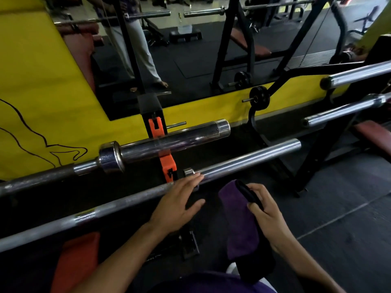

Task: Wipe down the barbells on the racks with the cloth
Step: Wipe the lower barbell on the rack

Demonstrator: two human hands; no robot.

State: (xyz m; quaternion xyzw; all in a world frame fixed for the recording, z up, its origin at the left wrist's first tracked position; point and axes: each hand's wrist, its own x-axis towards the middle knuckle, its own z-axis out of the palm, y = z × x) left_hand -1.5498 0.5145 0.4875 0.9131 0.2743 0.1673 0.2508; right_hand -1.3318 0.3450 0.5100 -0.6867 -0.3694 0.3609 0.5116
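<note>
Head view, down, close over barbell (249, 158)

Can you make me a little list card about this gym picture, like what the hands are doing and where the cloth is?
place: gym, by a mirror and a yellow wall
left hand: open, fingertips at the near barbell, just by its collar
right hand: holding the purple cloth
cloth: hanging down, not on any bar
other bars: a thicker barbell behind, two more bar ends at right
rack part: orange bracket
wiping: not happening right now
</note>
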